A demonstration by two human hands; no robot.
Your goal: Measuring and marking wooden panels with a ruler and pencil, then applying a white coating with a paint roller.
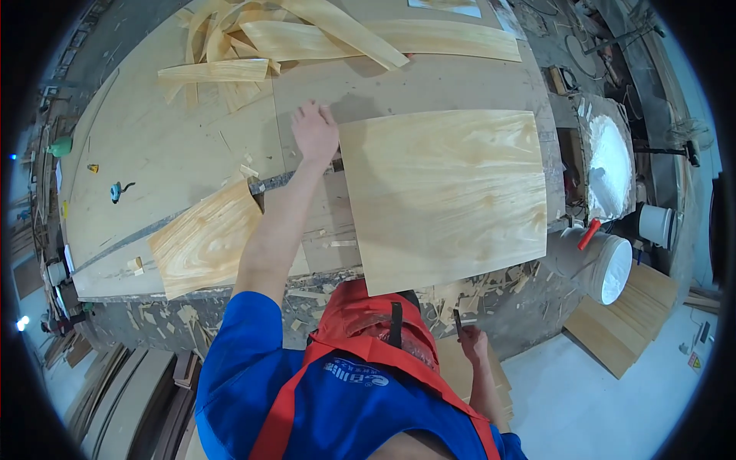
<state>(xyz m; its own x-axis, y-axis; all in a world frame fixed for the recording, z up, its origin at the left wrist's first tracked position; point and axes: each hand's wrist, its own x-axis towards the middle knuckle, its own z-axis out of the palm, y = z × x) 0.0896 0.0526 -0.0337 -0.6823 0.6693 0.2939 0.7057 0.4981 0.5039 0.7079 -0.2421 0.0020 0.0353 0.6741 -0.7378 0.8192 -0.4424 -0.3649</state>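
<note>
A worker in a blue shirt [253, 368] and red apron [376, 326] stands at a broad table [192, 146], 2 bare hands apart. The left hand [315, 132] reaches over the table, palm down with fingers loosely bent, nothing seen in its grip, at the far left corner of a large sheet of pale wood [448, 192]; whether it touches the sheet is hard to tell. The right hand [474, 343], low beyond the table's near edge, is closed around a slim dark tool [458, 323] that points away from the worker. The large sheet lies flat right of the left forearm, its near left corner by the apron. A smaller wood piece [207, 241] lies left of that forearm, near a dark metal strip [272, 182]. Wood strips [307, 40] pile up at the far side; 1 white bucket [586, 261] stands at right.
</note>
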